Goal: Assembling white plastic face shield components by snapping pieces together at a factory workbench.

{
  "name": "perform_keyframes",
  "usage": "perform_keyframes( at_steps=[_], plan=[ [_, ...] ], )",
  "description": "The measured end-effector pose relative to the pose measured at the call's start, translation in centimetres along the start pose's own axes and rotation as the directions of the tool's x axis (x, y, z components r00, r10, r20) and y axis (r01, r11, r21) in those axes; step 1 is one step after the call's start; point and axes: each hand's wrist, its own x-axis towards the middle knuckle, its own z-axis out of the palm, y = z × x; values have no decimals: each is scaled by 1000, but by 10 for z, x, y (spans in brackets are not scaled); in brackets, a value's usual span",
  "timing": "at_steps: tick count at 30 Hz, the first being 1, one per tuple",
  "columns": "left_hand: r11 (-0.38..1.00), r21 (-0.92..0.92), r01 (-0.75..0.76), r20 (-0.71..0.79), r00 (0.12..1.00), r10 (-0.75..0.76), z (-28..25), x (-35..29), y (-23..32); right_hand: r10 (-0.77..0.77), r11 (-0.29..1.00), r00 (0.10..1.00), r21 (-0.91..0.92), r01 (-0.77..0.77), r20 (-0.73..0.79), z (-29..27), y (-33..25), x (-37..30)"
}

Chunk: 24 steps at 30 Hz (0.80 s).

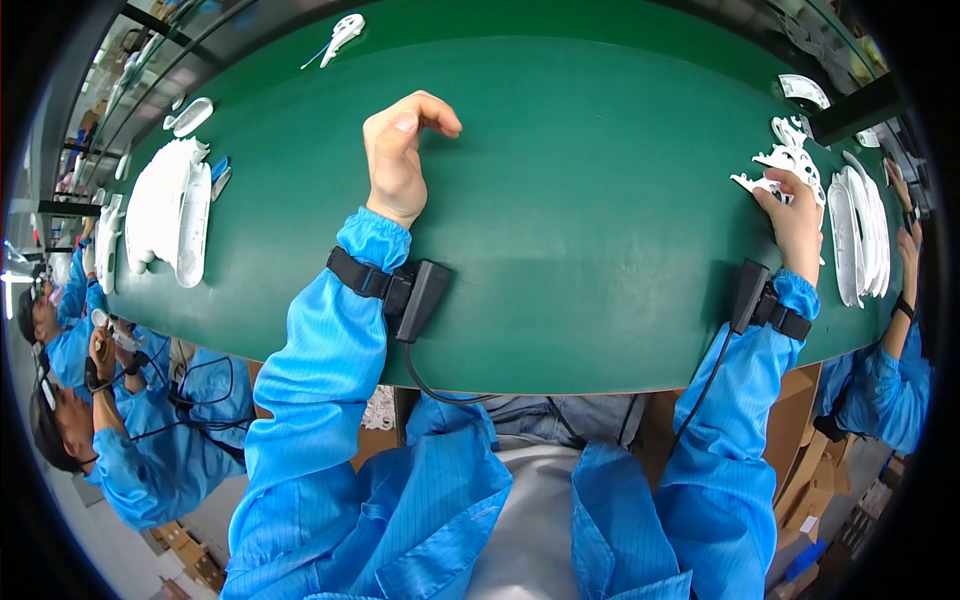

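My left hand (397,160) hovers over the left-middle of the green table, wrist bent. Its fingers are loosely curled to the right and the thumb is apart from their tips; nothing shows in it. At the right side, my right hand (797,222) reaches into a heap of white openwork plastic pieces (790,158). Thumb and fingers close on a white plastic piece (757,185) at the heap's near edge. The hand covers part of that piece. Black straps with boxes and cables sit on both my blue sleeves.
Nested white plastic shells (858,235) lie right of my right hand. A stack of white shells (165,205) lies on the left of the green table (570,240). A white part with a thin blue end (345,35) lies at the far edge. People in blue work on both sides.
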Motion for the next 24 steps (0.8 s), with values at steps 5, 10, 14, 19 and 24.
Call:
perform_keyframes(
  at_steps=[5,10,14,19,24],
  plan=[
    [996,80,42,35,998,-45,1,2,2,-159,986,987,48,160,-13,6,6,0],
    [997,80,8,61,998,-13,6,5,3,-250,965,965,60,255,-71,11,19,14],
    [995,98,9,48,999,-14,-3,1,15,-332,934,937,104,343,-105,16,16,22],
    [995,94,38,95,994,-47,16,-12,10,-320,940,946,107,324,-47,26,61,31],
    [994,101,38,100,994,-48,10,-16,22,-215,975,972,42,219,-91,8,16,5]
  ],
)
